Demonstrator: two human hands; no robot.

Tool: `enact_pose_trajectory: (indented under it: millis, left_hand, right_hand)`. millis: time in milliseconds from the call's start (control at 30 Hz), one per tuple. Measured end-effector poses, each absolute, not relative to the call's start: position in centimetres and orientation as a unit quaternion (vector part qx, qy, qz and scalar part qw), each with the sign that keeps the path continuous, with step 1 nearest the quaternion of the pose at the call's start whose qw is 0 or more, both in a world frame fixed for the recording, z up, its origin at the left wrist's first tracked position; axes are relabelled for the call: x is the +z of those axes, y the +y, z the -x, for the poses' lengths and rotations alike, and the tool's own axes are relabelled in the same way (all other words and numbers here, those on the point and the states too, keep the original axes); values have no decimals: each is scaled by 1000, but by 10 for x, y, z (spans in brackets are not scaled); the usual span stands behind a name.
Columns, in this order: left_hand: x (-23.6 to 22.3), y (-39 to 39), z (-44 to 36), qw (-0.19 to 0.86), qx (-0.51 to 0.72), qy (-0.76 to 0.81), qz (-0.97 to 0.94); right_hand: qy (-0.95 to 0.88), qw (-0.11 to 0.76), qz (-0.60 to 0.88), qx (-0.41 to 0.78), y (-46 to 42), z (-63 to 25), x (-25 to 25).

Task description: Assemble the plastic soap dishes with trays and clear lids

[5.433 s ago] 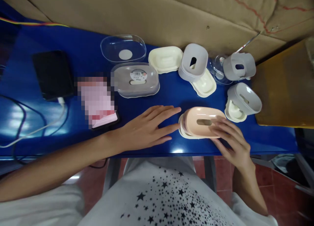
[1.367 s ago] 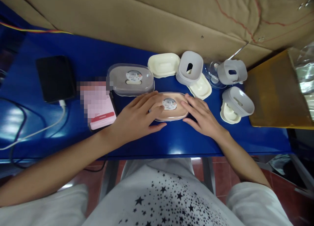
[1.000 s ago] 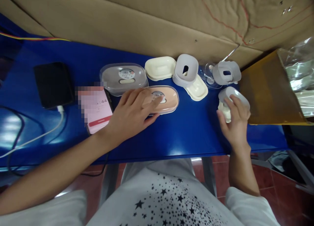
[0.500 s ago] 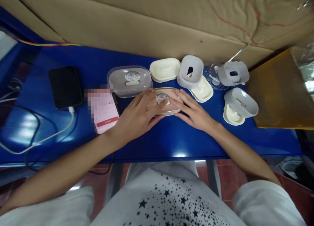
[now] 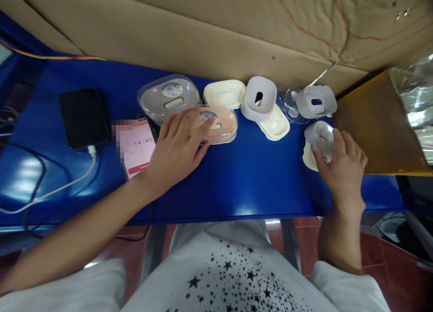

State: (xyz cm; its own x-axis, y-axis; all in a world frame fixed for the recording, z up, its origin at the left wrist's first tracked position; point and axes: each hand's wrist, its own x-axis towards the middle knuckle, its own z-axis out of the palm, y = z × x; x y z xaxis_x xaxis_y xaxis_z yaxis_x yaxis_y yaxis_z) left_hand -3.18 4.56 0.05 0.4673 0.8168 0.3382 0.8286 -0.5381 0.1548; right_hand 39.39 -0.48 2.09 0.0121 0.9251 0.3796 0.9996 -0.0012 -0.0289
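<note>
Fingers of the left hand lie slightly apart over the left end of the peach box, which sits on the blue table. Well right of the peach box, the right hand has its thumb and close-set fingers around a grey holder. Behind the peach box is a cream tray; to its left are a lidded grey box and, farther out, a phone.

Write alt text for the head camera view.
A left hand rests on a clear-lidded peach box and a right hand grips a grey oval holder on a cream base, on a blue table. Beyond them sit a lidded grey box, a cream tray and two grey holders; at left lie a phone and black device.
</note>
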Motion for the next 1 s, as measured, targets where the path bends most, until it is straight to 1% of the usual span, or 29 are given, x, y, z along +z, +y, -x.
enact_pose_trajectory:
  millis: [67,133,200,267,467,567,700,800,867,1000]
  left_hand:
    - [-1,45,32,19,-208,-476,854]
    - [-2,42,31,14,-227,-454,862]
    - [-2,36,28,7,-238,-417,877]
    - [0,29,24,4,-244,-371,896]
    - [0,13,15,-13,-225,-234,946]
    - [-2,11,13,-26,-198,-201,959]
    - [-6,11,13,-58,-159,-189,967]
    - [-8,9,12,-81,-138,-159,974]
    - [-8,5,10,-74,-129,-148,978]
    - [-2,-4,6,-24,-125,-147,981]
  right_hand:
    - [-680,153,705,-130,-19,-407,8]
    - [-684,168,692,-159,-30,-407,-3]
    - [-693,186,672,-185,-40,-395,-11]
    - [-709,197,652,-186,-48,-373,-15]
    - [-814,213,536,-69,-63,-306,-2]
    - [-833,228,502,-47,-65,-297,8]
    - [-800,255,537,-86,-73,-300,11]
    - [-767,248,579,-122,-79,-307,1]
    - [-756,239,594,-134,-81,-311,-7]
    - [-753,244,598,-126,-80,-310,-11]
